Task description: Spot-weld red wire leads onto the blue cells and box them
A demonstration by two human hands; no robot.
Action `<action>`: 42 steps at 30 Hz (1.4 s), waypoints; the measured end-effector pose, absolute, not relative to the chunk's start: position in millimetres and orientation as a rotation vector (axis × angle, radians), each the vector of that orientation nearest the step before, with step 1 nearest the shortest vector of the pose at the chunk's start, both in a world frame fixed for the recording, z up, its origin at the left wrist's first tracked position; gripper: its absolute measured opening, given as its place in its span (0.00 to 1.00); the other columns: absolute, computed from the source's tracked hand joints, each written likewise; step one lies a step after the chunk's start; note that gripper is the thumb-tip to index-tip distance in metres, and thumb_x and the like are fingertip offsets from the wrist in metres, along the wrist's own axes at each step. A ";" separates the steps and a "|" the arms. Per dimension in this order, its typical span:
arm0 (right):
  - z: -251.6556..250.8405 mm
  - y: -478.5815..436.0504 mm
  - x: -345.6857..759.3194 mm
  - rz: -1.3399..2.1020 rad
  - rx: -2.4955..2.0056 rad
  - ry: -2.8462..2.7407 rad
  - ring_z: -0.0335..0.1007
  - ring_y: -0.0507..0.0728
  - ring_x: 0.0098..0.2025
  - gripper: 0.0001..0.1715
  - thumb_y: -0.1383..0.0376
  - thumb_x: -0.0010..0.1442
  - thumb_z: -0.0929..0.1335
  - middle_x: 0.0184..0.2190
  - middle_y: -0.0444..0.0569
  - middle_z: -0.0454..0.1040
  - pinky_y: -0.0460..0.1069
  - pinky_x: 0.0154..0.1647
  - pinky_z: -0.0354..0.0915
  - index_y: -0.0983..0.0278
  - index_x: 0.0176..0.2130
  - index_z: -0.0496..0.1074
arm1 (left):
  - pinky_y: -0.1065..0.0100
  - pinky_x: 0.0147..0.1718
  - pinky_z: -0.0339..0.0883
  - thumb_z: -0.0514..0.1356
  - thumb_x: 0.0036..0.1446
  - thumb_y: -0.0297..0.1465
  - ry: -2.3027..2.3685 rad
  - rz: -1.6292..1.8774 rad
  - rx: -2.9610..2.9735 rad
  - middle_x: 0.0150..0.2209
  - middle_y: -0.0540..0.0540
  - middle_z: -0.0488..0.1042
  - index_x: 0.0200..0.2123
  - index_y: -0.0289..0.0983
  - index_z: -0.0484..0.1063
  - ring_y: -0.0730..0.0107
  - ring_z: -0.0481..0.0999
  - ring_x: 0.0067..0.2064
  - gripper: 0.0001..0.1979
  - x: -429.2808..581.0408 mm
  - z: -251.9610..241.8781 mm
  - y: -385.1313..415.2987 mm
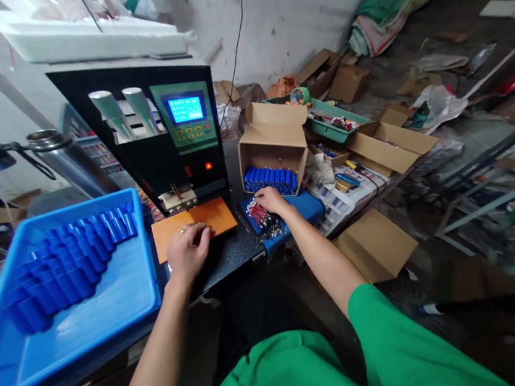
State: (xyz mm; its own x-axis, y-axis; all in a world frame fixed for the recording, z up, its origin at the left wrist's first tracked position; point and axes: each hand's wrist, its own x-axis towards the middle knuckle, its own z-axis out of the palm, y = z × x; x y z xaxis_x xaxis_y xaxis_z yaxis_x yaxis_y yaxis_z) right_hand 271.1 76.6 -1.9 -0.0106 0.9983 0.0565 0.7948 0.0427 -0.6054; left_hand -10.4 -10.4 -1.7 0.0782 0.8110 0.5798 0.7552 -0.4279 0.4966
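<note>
My left hand (pixel 188 250), with a ring on one finger, rests at the near edge of an orange board (pixel 217 217). Its fingers are curled in; whatever they hold is hidden. Behind it stands a black spot welder (pixel 142 162) with a lit blue screen (pixel 185 109) and two thin electrodes (pixel 178 196) above the board. My right hand (pixel 271 200) pinches at the top of a pile of red and black wire leads (pixel 265 220) lying on a blue surface (pixel 303 209). Just behind that hand, an open cardboard box (pixel 275 144) holds blue cylindrical battery cells (pixel 270 177).
At left, a large blue tray (pixel 108 315) holds rows of blue cylinders (pixel 68 264). A steel flask (pixel 68 162) stands behind it. White foam (pixel 91 38) lies atop the welder. Right of the box are a green bin (pixel 331 129) and an open carton (pixel 385 147).
</note>
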 end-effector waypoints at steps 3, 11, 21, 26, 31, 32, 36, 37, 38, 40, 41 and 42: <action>-4.8 79.0 268.2 0.569 -1.809 -1.841 0.79 0.58 0.46 0.13 0.72 0.61 0.67 0.40 0.50 0.83 0.46 0.50 0.67 0.64 0.36 0.83 | 0.63 0.41 0.69 0.57 0.64 0.41 1.649 1.294 2.253 0.40 0.44 0.81 0.38 0.39 0.78 0.62 0.79 0.40 0.14 -9.9 -2.1 -10.6; -9.3 70.1 278.4 0.593 -1.662 -1.572 0.78 0.57 0.42 0.13 0.69 0.58 0.66 0.32 0.49 0.82 0.47 0.47 0.68 0.66 0.30 0.80 | 0.62 0.41 0.68 0.57 0.64 0.42 1.682 1.289 2.233 0.39 0.43 0.81 0.38 0.39 0.78 0.60 0.79 0.41 0.14 -8.4 -2.7 -11.0; 14.3 62.5 296.2 1.019 -1.192 -0.772 0.54 0.45 0.17 0.08 0.64 0.54 0.72 0.18 0.34 0.61 0.40 0.16 0.47 0.65 0.32 0.71 | 0.62 0.39 0.68 0.57 0.63 0.43 1.662 1.305 2.241 0.39 0.43 0.80 0.38 0.39 0.78 0.60 0.78 0.40 0.15 -10.6 -5.7 -7.9; 40.3 54.2 289.9 0.974 -1.001 -0.740 0.54 0.44 0.18 0.13 0.61 0.56 0.73 0.20 0.34 0.60 0.39 0.15 0.46 0.63 0.31 0.66 | 0.63 0.40 0.69 0.57 0.63 0.43 1.661 1.282 2.200 0.39 0.43 0.80 0.39 0.39 0.78 0.60 0.78 0.41 0.15 -11.4 -4.9 -7.9; 50.5 43.1 280.3 0.915 -0.938 -0.841 0.55 0.44 0.18 0.16 0.58 0.57 0.73 0.21 0.35 0.60 0.40 0.15 0.47 0.62 0.31 0.64 | 0.63 0.40 0.69 0.57 0.62 0.43 1.651 1.253 2.179 0.40 0.43 0.80 0.39 0.39 0.78 0.61 0.78 0.41 0.16 -11.9 -3.9 -8.6; 50.3 41.9 279.1 0.904 -0.954 -0.854 0.54 0.44 0.18 0.16 0.57 0.57 0.73 0.20 0.34 0.60 0.40 0.15 0.47 0.62 0.31 0.64 | 0.63 0.40 0.69 0.57 0.63 0.43 1.646 1.252 2.181 0.40 0.43 0.80 0.39 0.39 0.78 0.61 0.78 0.41 0.16 -12.1 -3.9 -8.6; 46.7 38.4 278.0 0.823 -1.035 -0.823 0.53 0.44 0.17 0.17 0.56 0.57 0.73 0.19 0.34 0.60 0.40 0.15 0.49 0.62 0.32 0.65 | 0.63 0.42 0.70 0.57 0.62 0.44 1.621 1.249 2.178 0.41 0.43 0.80 0.40 0.39 0.78 0.60 0.79 0.43 0.16 -13.7 -4.2 -7.5; 46.2 36.7 278.2 0.790 -1.025 -0.810 0.53 0.44 0.17 0.17 0.56 0.57 0.73 0.19 0.34 0.60 0.40 0.16 0.49 0.62 0.32 0.65 | 0.63 0.42 0.70 0.57 0.62 0.44 1.612 1.243 2.171 0.41 0.43 0.80 0.40 0.39 0.78 0.60 0.79 0.43 0.16 -14.1 -4.0 -7.2; 46.2 34.4 278.4 0.763 -1.002 -0.805 0.53 0.44 0.18 0.17 0.56 0.58 0.73 0.19 0.34 0.59 0.40 0.16 0.50 0.62 0.32 0.64 | 0.63 0.43 0.70 0.57 0.62 0.43 1.603 1.238 2.162 0.41 0.43 0.81 0.40 0.39 0.78 0.60 0.79 0.43 0.16 -14.4 -3.7 -7.0; 47.9 27.9 278.0 0.747 -0.941 -0.820 0.54 0.45 0.18 0.17 0.55 0.58 0.73 0.19 0.34 0.59 0.40 0.16 0.50 0.62 0.33 0.64 | 0.62 0.43 0.71 0.57 0.61 0.44 1.589 1.234 2.146 0.40 0.43 0.81 0.40 0.38 0.78 0.60 0.79 0.43 0.16 -14.5 -2.5 -7.1; 49.5 24.0 277.3 0.761 -0.914 -0.835 0.54 0.45 0.18 0.18 0.54 0.58 0.73 0.20 0.34 0.60 0.40 0.16 0.50 0.61 0.33 0.64 | 0.63 0.43 0.71 0.57 0.61 0.44 1.584 1.238 2.139 0.39 0.43 0.80 0.40 0.38 0.78 0.61 0.79 0.42 0.17 -14.3 -1.6 -7.4; 51.8 20.0 276.3 0.782 -0.890 -0.846 0.54 0.45 0.19 0.18 0.54 0.58 0.73 0.21 0.35 0.60 0.40 0.16 0.50 0.61 0.33 0.64 | 0.63 0.42 0.71 0.57 0.61 0.44 1.576 1.243 2.133 0.39 0.43 0.80 0.40 0.38 0.78 0.61 0.79 0.41 0.17 -14.2 -0.6 -7.9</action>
State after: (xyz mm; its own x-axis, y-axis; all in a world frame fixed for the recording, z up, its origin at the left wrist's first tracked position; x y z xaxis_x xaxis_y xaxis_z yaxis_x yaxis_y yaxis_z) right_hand 276.3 20.0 51.8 0.4457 0.8480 0.2867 -0.2187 0.4137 -0.8838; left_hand -14.2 -7.9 -0.6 0.0714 0.8643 0.4979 0.6854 -0.4052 0.6051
